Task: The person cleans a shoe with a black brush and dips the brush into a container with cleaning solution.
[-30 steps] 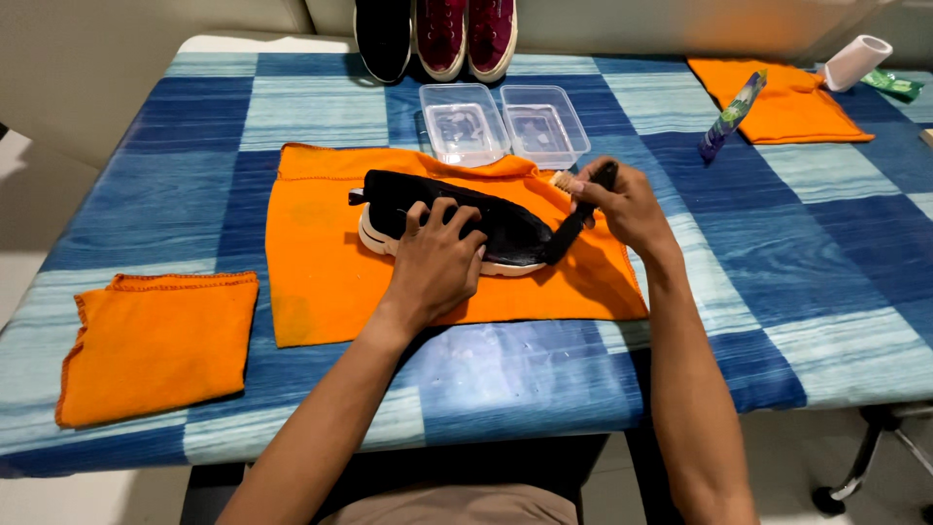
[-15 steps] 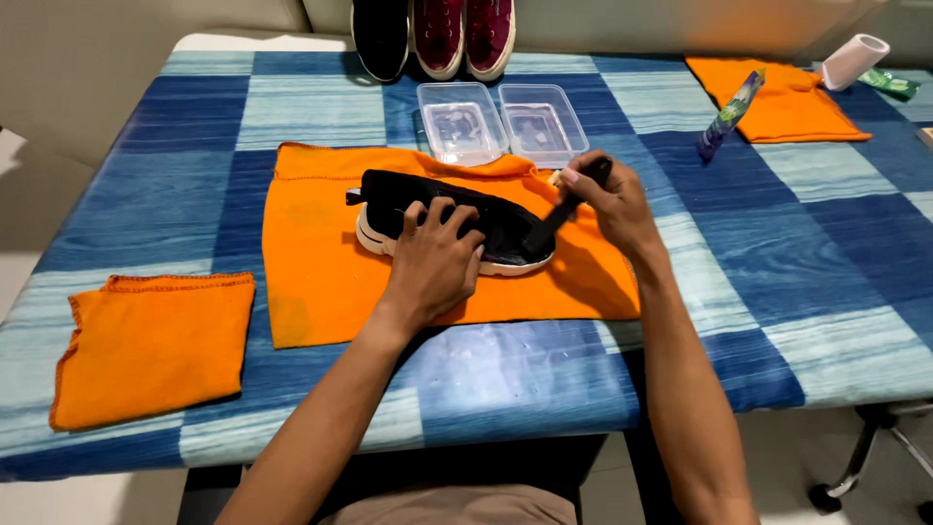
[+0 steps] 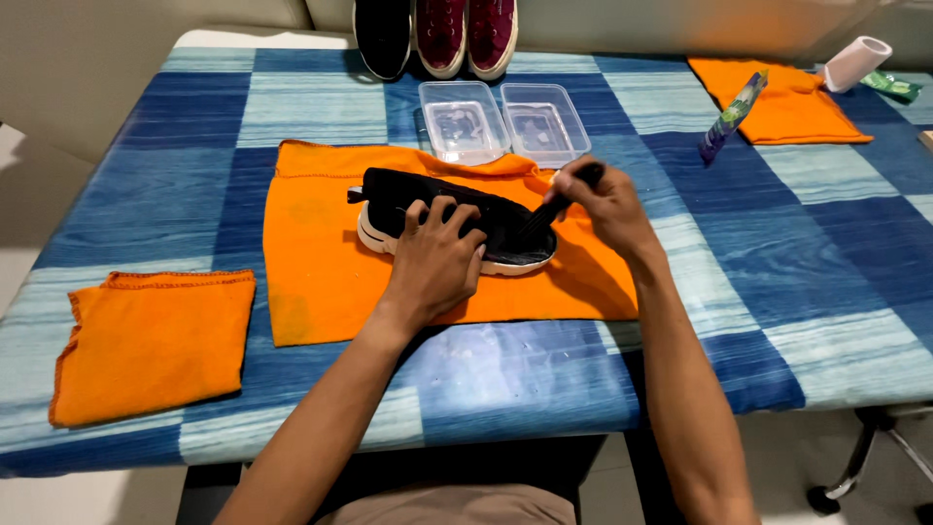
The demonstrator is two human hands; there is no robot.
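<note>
Right now my left hand point(image 3: 434, 255) presses flat on the black knit sneaker with a white sole point(image 3: 452, 219), which lies on the big orange cloth point(image 3: 321, 282) mid-table. My right hand point(image 3: 600, 199) is closed around a dark-handled brush point(image 3: 556, 206), bristles at the toe. I judge the scrubbing midway: the toe gets attention, the heel looks untouched, and three more shoes point(image 3: 434, 34) wait at the far edge.

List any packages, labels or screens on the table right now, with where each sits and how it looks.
Tube: far right, leaning on the folded orange cloth; slim, purple and green.
Green packet: far right corner; small, flat.
Two plastic tubs: behind the black shoe; clear, rectangular, no visible labels.
No screens or signs.
</note>
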